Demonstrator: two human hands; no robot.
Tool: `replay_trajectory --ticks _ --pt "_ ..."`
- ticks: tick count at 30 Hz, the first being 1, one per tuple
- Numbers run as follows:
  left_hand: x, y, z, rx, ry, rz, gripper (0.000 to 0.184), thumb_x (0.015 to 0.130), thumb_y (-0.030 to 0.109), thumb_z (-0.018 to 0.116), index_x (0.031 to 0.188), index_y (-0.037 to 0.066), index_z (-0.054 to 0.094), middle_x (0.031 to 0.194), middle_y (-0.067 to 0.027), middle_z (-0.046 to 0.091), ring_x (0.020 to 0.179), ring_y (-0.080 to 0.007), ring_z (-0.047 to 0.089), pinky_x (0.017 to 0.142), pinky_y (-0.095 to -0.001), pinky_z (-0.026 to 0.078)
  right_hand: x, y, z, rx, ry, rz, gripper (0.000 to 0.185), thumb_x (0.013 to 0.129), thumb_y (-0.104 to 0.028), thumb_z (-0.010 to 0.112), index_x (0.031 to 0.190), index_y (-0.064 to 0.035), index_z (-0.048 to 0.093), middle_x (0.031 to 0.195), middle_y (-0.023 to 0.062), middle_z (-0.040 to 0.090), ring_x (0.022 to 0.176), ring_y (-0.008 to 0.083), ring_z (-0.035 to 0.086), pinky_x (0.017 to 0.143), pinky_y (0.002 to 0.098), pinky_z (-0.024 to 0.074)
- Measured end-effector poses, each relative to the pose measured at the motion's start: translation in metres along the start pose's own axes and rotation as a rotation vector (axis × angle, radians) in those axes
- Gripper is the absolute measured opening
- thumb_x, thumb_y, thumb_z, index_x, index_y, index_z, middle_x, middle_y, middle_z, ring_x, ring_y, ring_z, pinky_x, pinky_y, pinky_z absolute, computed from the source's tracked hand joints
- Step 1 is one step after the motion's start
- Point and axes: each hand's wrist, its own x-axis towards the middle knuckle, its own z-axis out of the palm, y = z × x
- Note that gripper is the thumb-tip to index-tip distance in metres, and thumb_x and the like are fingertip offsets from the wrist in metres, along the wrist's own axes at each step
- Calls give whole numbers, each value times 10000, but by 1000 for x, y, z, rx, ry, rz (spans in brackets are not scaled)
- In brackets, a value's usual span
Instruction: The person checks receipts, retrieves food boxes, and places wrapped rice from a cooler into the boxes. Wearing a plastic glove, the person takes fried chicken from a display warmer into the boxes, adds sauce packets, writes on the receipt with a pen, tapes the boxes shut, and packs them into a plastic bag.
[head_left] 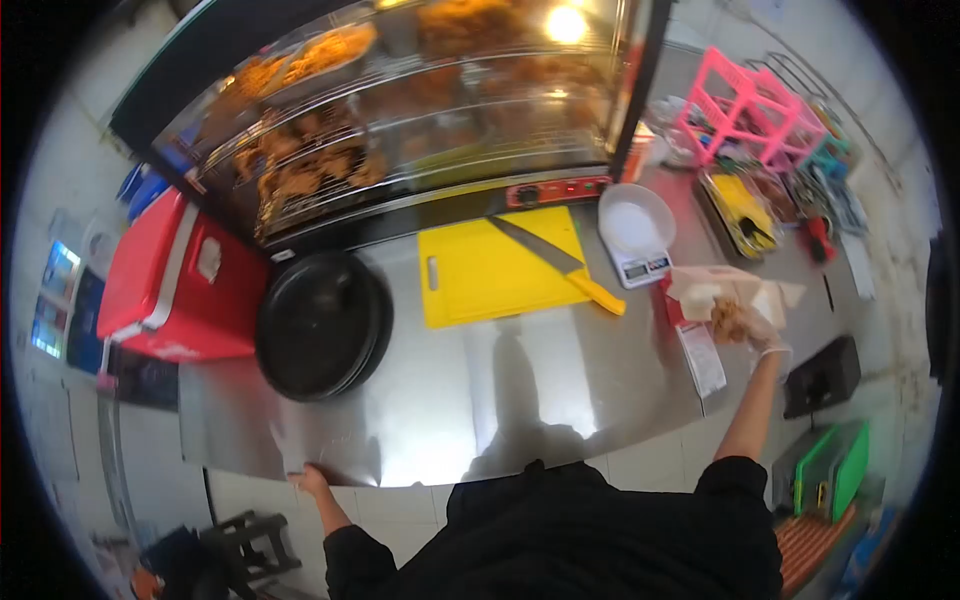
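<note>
On the right, my right hand (762, 332) wears a clear glove and is closed on a piece of fried food (730, 320), just over an open paper box (790, 293). A red and white packet (703, 358) lies beside the box. At the lower left, my left hand (309, 479) rests at the front edge of the steel counter (440, 410); its fingers are too small to read clearly. A knife (555, 257) with a yellow handle lies across the yellow cutting board (490, 285).
A glass display case (400, 200) of fried food stands at the back. Black round trays (318, 325) and a red cooler (185, 285) are at the left. A scale (642, 268) bears a white bowl (632, 222). Pink baskets (735, 115) stand at the back right.
</note>
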Motion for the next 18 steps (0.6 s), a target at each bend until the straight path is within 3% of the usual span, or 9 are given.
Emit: replay_trajectory --ticks 2,4,8,12,15,16,17,18 --pt "-12 11 -16 -105 -137 -53 810 753 306 563 1379 40 123 1283 -366 288 1162 -477 334 970 -480 312 13 0 -3 -174 76 9 319 807 -197 590 1083 -65 500 956 59 535 859 191 531 747 323 476" --pt "-33 34 -31 -54 -157 -58 807 756 292 563 1379 42 115 1276 -372 279 1147 -480 342 970 -477 313 32 8 -8 -464 236 -36 316 801 -191 589 1076 -58 505 960 78 540 857 211 538 743 334 479" --pt "-43 34 -29 63 -133 -40 781 773 248 562 1385 70 111 1276 -362 243 1111 -470 367 963 -470 326 62 41 -13 -1367 628 -276 311 790 -180 588 1060 -44 515 968 115 551 853 250 552 735 356 487" --pt "-50 36 -19 73 -58 -97 754 786 223 566 1383 91 124 1259 -352 251 1107 -460 380 949 -463 346 70 65 -8 -1780 908 -464 306 778 -170 587 1044 -30 526 976 153 561 849 289 565 727 379 494" --pt "-51 47 -16 54 -32 -165 749 799 237 562 1379 67 121 1236 -345 280 1097 -454 396 938 -468 360 52 61 10 -1839 908 -295 281 766 -188 574 1001 -37 549 757 154 594 687 299 593 664 407 501" --pt "-55 52 -13 43 -25 -182 749 799 237 562 1379 67 121 1236 -345 280 1097 -454 396 938 -468 360 56 65 0 -1877 764 -162 255 762 -214 581 962 -56 575 716 146 604 668 298 602 660 417 500" --pt "-59 57 -10 76 20 -176 739 808 254 552 1372 39 126 1239 -353 284 1101 -456 397 934 -472 362 66 58 17 -1884 757 -187 255 762 -214 581 962 -56 575 716 146 604 668 298 602 660 417 500" --pt "-63 61 -8 110 67 -171 733 817 271 543 1365 12 131 1242 -360 288 1105 -458 399 931 -476 364 73 56 41 -1840 610 -233 271 774 -253 573 966 -63 598 785 128 620 745 280 605 701 398 494"
